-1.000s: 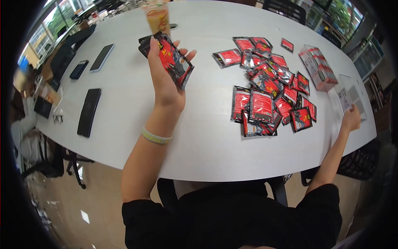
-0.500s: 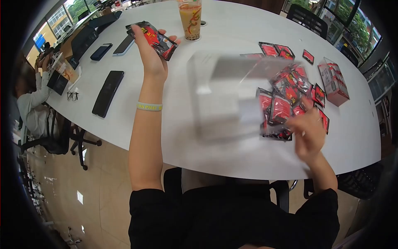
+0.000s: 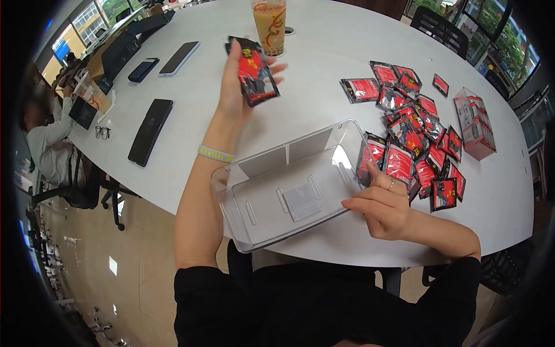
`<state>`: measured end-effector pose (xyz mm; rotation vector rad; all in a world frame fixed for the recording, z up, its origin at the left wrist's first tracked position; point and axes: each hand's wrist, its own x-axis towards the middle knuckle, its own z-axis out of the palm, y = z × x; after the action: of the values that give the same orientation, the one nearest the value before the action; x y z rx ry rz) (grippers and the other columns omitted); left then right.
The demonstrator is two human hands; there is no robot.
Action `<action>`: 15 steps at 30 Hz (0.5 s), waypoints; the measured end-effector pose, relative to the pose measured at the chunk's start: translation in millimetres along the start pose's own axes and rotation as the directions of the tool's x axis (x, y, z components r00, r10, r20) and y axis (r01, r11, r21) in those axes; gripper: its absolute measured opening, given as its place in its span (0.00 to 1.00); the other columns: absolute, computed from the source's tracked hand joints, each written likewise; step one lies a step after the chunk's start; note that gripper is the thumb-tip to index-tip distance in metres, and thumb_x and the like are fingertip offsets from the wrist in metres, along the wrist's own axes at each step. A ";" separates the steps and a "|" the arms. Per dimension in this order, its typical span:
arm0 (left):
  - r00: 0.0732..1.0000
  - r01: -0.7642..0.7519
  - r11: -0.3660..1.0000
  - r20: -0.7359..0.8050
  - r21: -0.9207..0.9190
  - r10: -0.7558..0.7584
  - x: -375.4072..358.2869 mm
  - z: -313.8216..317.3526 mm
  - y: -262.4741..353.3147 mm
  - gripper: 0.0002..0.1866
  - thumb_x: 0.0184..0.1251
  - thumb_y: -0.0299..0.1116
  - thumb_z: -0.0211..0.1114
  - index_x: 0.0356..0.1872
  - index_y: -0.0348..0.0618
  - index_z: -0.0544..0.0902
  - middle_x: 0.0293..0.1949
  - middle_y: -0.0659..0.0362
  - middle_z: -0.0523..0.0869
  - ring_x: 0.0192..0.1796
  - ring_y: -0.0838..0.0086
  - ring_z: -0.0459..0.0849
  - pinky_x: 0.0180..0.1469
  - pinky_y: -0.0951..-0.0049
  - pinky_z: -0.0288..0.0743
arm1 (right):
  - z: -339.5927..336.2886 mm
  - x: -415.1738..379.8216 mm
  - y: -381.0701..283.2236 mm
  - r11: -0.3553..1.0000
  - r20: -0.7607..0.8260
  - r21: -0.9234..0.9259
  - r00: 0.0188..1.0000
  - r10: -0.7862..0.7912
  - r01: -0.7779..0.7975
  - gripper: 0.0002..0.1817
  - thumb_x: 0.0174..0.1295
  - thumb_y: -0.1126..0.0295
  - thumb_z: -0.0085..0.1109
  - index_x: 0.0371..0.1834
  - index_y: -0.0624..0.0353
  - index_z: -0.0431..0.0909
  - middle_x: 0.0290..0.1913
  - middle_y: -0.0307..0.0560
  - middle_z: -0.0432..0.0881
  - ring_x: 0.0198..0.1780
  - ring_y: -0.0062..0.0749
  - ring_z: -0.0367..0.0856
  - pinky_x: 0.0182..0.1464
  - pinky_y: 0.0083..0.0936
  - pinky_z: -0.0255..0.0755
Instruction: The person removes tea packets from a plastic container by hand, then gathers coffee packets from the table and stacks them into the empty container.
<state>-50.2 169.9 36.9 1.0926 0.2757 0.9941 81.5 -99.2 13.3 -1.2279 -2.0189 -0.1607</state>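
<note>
My left hand [image 3: 234,95] is raised over the table, its thumb and fingers around a red and black sachet [image 3: 256,72]. Gripped at its right end by my right hand [image 3: 386,211], a clear plastic bin [image 3: 263,199] is tilted near the table's front edge. Nothing lies inside it apart from a pale rectangular label on its bottom. Just beyond my right hand spreads a loose pile of similar sachets [image 3: 409,136], some overlapping the bin's right end in this view.
A clear box of red packs [image 3: 477,130] stands at the right, near a single small packet [image 3: 440,84]. A drink cup [image 3: 269,29] stands at the back. Phones [image 3: 150,133] and glasses [image 3: 102,132] lie at the left, where another person [image 3: 49,139] sits.
The bin, blurred before, has come down toward the front edge and turned, with my right hand now on its end. My left hand has shifted right and slightly down with the sachet.
</note>
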 end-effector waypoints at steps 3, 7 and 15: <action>0.972 0.234 0.972 -0.004 -0.007 -0.234 -1.6 3.2 -19.6 0.35 0.62 0.63 0.47 0.53 0.39 0.64 0.43 0.51 0.75 0.45 0.62 0.80 0.41 0.63 0.81 | -8.7 4.9 3.5 1.000 0.102 0.003 0.995 -0.001 0.001 0.18 0.34 0.80 0.58 0.35 0.58 0.81 0.28 0.39 0.78 0.25 0.30 0.67 0.54 0.40 0.70; 0.939 0.342 0.940 0.028 0.001 -0.342 -0.4 -2.1 -37.2 0.35 0.62 0.63 0.48 0.54 0.40 0.61 0.46 0.51 0.75 0.46 0.62 0.79 0.42 0.62 0.81 | -41.7 41.6 10.7 0.995 0.207 0.052 0.976 0.070 -0.082 0.19 0.45 0.63 0.66 0.41 0.58 0.79 0.38 0.44 0.80 0.37 0.31 0.78 0.66 0.56 0.45; 0.937 0.340 0.935 -0.042 -0.100 -0.346 2.4 -2.4 -44.6 0.29 0.63 0.60 0.50 0.50 0.42 0.67 0.45 0.51 0.77 0.47 0.63 0.79 0.45 0.61 0.80 | 5.2 72.5 158.4 0.840 0.087 -0.413 0.903 0.420 -0.351 0.24 0.52 0.57 0.58 0.44 0.68 0.75 0.40 0.58 0.80 0.41 0.50 0.79 0.44 0.37 0.72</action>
<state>-26.4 168.9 -1.0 0.8945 0.4491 0.7182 187.9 38.9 15.5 -1.9426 -1.8855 -0.2730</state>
